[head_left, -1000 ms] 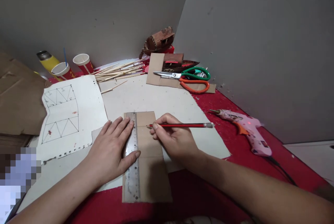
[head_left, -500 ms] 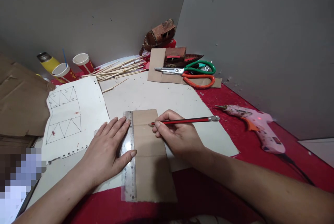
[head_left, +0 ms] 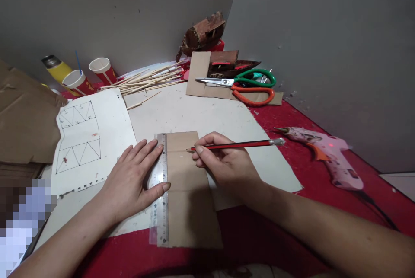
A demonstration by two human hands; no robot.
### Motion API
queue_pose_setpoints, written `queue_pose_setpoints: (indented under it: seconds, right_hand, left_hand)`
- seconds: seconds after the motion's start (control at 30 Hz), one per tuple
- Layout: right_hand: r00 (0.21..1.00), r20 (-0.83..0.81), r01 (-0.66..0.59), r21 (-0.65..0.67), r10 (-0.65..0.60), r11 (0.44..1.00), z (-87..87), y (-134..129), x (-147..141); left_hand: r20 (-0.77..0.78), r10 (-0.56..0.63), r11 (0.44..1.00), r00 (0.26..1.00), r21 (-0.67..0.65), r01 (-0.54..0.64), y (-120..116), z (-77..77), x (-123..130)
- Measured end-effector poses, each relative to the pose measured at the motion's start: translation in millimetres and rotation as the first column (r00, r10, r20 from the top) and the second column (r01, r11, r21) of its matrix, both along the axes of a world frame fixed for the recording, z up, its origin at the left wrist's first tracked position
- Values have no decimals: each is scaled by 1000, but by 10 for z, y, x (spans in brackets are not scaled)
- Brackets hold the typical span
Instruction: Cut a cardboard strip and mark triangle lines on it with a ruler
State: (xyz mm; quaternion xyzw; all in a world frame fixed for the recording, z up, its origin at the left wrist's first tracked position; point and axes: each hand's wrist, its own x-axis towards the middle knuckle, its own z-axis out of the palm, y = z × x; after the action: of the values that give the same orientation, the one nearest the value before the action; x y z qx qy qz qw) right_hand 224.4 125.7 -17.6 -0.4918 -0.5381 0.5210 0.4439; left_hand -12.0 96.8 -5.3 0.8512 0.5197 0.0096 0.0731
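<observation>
A clear ruler (head_left: 162, 213) lies along the left edge of a brown cardboard strip (head_left: 189, 200) that has faint crosswise lines. My left hand (head_left: 132, 180) rests flat with its fingers spread, fingertips and thumb on the ruler. In a closed writing grip, my right hand (head_left: 223, 161) holds a red and black pencil (head_left: 243, 144), its tip at the upper part of the cardboard. Under the strip is a large pale sheet (head_left: 168, 111). Left of my left hand lies a paper with truss-like drawings (head_left: 110, 126).
Wooden sticks (head_left: 152, 80) and red-and-white cups (head_left: 103, 71) stand or lie at the back. Scissors (head_left: 227, 81) rest on cardboard beside brown models (head_left: 204, 33). A pink glue gun (head_left: 337, 152) with a cord lies on the right. Folded cardboard (head_left: 26, 118) is at the left.
The camera view has shifted slightly. The pencil's back end sits a little farther right, with its tip still near the same upper line. My left hand stays on the ruler.
</observation>
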Motion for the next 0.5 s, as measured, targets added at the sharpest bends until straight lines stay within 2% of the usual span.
queue_pose_setpoints:
  seconds: [0.5]
  right_hand:
    - [999,38,8,2,-8,1000,6,7,15]
  left_hand:
    - [15,-28,1000,1000,7,28,35,19,-9]
